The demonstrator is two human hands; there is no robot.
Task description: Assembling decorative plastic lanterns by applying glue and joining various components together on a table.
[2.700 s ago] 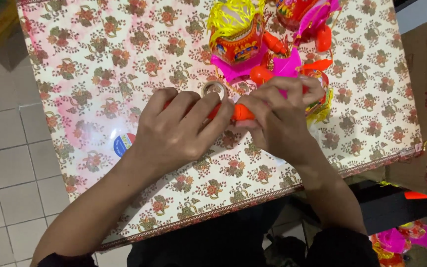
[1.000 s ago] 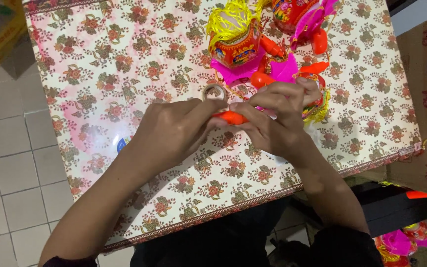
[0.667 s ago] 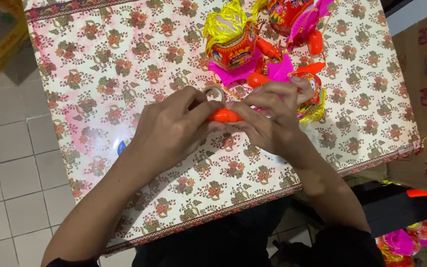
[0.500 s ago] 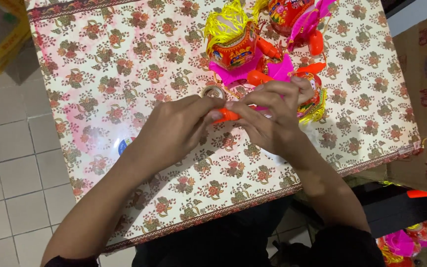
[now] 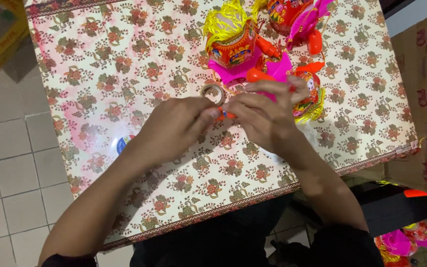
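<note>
Fingertips of both hands meet over a small orange piece [image 5: 226,115], pinched between them above the middle of the table; only a sliver of it shows, the rest hidden by the fingers. The left hand [image 5: 174,126] is curled closed, thumb and forefinger pressed on the piece's left end. The right hand [image 5: 263,116] grips the other end, its upper fingers stretched toward the far edge of the table. Just beyond the knuckles lies a small roll of tape [image 5: 213,92] on the floral tablecloth [image 5: 100,64]. Behind it stand a red and yellow paper lantern [image 5: 231,39] on a pink base, loose orange parts [image 5: 268,49] and a second lantern [image 5: 312,96] partly blocked by the right hand. A cardboard box [image 5: 413,99] sits at the table's right edge.
</note>
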